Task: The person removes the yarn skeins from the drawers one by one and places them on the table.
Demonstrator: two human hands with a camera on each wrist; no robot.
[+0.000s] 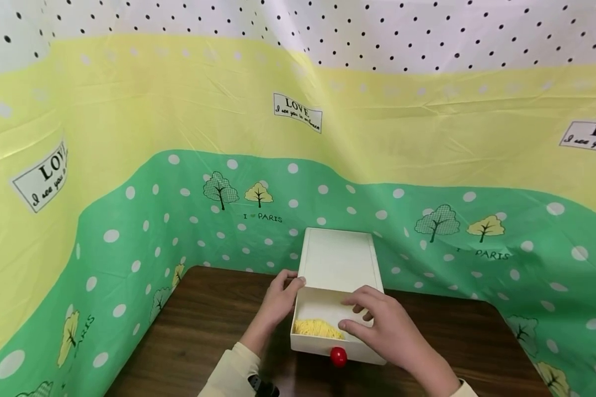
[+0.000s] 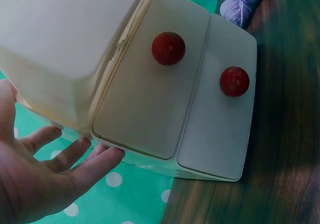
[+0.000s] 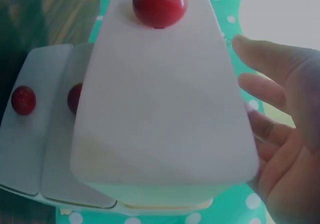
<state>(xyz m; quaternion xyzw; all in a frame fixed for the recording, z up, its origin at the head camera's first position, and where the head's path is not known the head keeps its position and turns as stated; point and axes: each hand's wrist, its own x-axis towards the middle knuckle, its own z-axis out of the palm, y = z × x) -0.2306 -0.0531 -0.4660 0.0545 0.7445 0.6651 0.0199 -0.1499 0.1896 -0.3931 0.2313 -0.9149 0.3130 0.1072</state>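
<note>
A white drawer cabinet stands at the back of the table with its top drawer pulled out. Yellow yarn lies in the drawer's left part, and a red round knob sits on its front. My left hand rests against the cabinet's left side, fingertips along the side wall in the left wrist view. Over the right part of the drawer hovers my right hand, its fingers loosely bent and nothing between them. The right wrist view shows the drawer front beside this hand.
Two lower drawers are closed, each with a red knob. A purple yarn skein lies on the dark wooden table near the cabinet. A patterned curtain hangs directly behind the table and along its sides.
</note>
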